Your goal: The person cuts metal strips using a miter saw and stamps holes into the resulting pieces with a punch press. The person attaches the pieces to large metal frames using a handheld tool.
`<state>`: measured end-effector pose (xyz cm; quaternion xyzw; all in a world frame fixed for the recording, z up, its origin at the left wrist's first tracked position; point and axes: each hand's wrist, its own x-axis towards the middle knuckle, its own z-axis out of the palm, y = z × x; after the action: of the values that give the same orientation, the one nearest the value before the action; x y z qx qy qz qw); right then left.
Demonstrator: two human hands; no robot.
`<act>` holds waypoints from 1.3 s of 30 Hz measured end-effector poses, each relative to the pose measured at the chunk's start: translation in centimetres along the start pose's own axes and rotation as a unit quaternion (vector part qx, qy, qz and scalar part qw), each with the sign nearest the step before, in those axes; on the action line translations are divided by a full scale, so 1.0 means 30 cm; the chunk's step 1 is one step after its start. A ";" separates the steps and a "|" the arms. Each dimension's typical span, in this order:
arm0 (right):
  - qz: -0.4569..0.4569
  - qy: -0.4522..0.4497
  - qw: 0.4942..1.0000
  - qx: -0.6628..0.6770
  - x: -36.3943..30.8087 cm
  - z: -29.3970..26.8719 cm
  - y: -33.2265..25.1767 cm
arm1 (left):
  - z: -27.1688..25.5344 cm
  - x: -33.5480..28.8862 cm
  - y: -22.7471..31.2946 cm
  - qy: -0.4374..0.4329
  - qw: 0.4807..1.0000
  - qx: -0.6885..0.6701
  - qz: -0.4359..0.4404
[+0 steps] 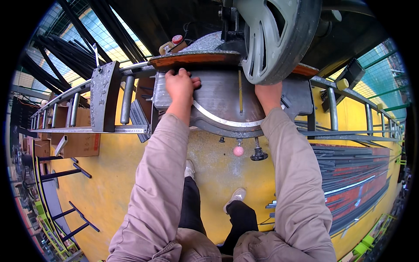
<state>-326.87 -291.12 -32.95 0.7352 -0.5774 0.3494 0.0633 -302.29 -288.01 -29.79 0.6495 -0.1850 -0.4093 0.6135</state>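
At the flat metal surface of a saw, a person in beige sleeves reaches forward with both bare hands. The left hand is at the left end of the saw, its fingers bent close to the orange fence; whether they grip anything cannot be told. The right hand is partly covered by the saw's grey guard, its fingers hidden, so its hold cannot be told either. Between the wrists, at the saw's middle, runs a narrow yellow strip, while a pale curved scale follows the front. A pink ball knob and a black knob project from the saw's near side. Roller tracks flank the saw: the left track, with an upright grey metal plate near the saw, and the right track. Left of the saw, a cardboard box sits on the yellow floor. Right of the saw, long dark metal bars lie stacked. Pale shoes stand in front of the saw.
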 end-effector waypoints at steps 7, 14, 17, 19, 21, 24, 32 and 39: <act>0.012 0.003 1.000 0.017 -0.005 -0.016 -0.010 | 0.002 -0.002 -0.004 0.006 1.000 -0.008 0.000; 0.000 0.028 1.000 0.013 0.023 -0.023 -0.009 | 0.031 0.002 0.014 0.018 1.000 -0.009 0.004; -0.018 -0.001 1.000 0.019 0.022 0.026 -0.014 | -0.008 0.007 0.018 0.021 1.000 -0.010 -0.005; 0.057 -0.058 0.997 -0.015 -0.061 0.138 0.127 | -0.006 0.013 0.003 -0.003 1.000 0.015 -0.018; -0.095 -0.060 0.989 -0.092 -0.130 0.265 0.257 | -0.042 0.134 -0.111 -0.069 0.996 -0.054 -0.033; -0.210 0.037 0.965 -0.149 -0.075 0.265 0.339 | -0.029 0.025 -0.036 -0.016 0.978 -0.200 -0.054; -0.173 -0.101 0.968 -0.149 0.065 -0.008 0.053 | 0.010 0.006 -0.100 -0.005 0.986 -0.167 0.024; -0.165 -0.166 0.972 -0.032 0.107 0.073 -0.157 | 0.023 0.038 -0.102 -0.024 0.963 -0.264 -0.045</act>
<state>-321.42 -293.25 -31.24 0.8656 -0.4616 0.1882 0.0468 -302.93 -288.77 -32.97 0.4620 -0.0555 -0.4860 0.7398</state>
